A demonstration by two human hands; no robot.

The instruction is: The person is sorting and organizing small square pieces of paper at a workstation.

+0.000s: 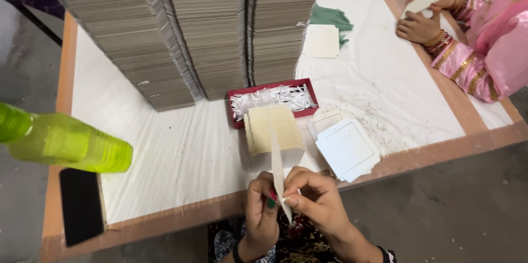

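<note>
Near bench (181, 153) edge: left hand (261, 208) and right hand (319, 200) pinching thin cream card (277, 164) edge-on; light, bendy, probably creases easily, best held at bottom edge.

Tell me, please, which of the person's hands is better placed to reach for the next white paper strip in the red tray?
Probably the right hand: it is nearer the red tray of white paper strips. The left hand pinches the cream card lower down and looks to be steadying it.

Tall cardboard stacks (187, 26), green bottle (60, 142), black phone (81, 205), green cloth (330, 18), co-worker's pink sleeve (489, 48)
</note>
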